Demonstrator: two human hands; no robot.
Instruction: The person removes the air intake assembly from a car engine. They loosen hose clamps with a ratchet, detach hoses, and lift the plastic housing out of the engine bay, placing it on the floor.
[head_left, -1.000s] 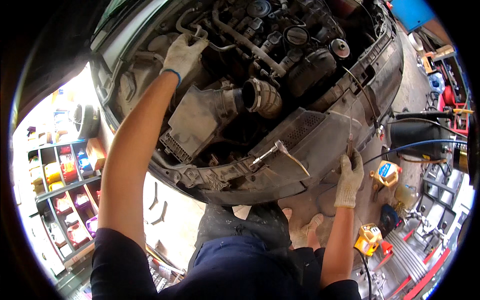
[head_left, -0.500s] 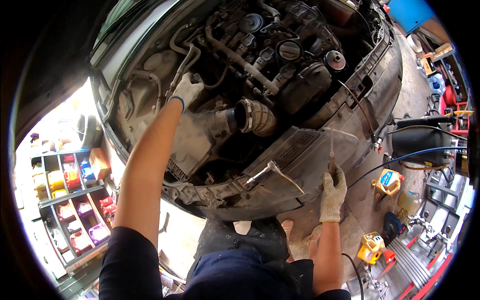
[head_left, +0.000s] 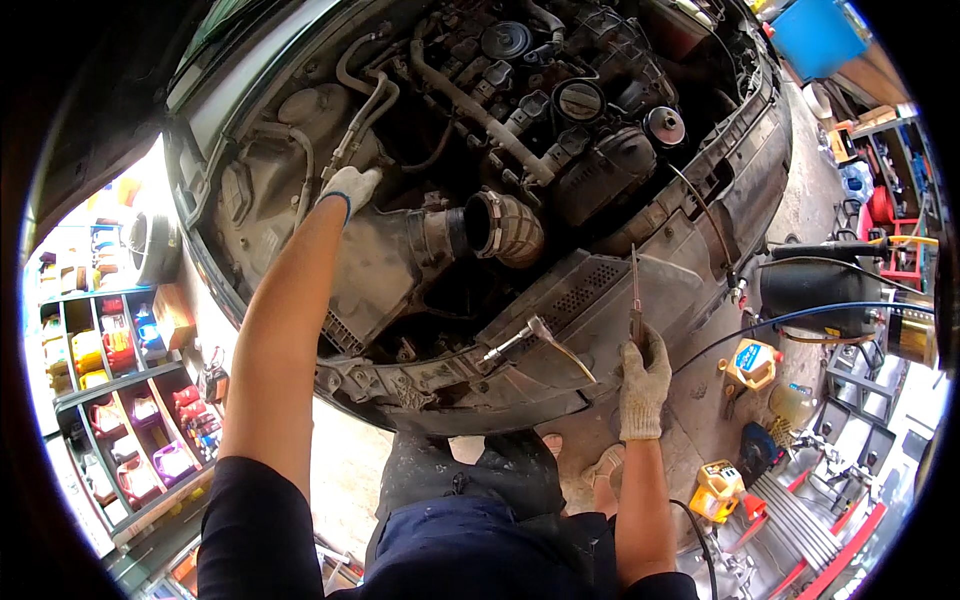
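Observation:
My left hand [head_left: 350, 188], in a pale knitted glove, rests at the far edge of the dusty air filter box [head_left: 365, 265], beside the metal pipes [head_left: 350, 130]. Its fingers look curled, and whatever they hold is hidden. In my gloved right hand [head_left: 645, 388] is a screwdriver [head_left: 636, 290], its thin shaft pointing away from me over the front of the car. To the left of that hand, a ratchet [head_left: 538, 328] with a silver extension lies on the grey plastic panel [head_left: 600, 285]. An open ribbed intake hose [head_left: 515, 228] sits right of the filter box.
The uncovered engine [head_left: 540, 110] fills the far side. A blue air hose [head_left: 800, 315] crosses at right near a black tank [head_left: 815, 285]. Yellow jugs [head_left: 750, 362] stand on the floor. Shelves of coloured bottles [head_left: 130, 410] are at left. Another person's foot [head_left: 605, 462] shows beyond my legs.
My left hand has drawn back toward me and left along the filter box. My right hand has shifted slightly left with the screwdriver. The whole view has moved a little.

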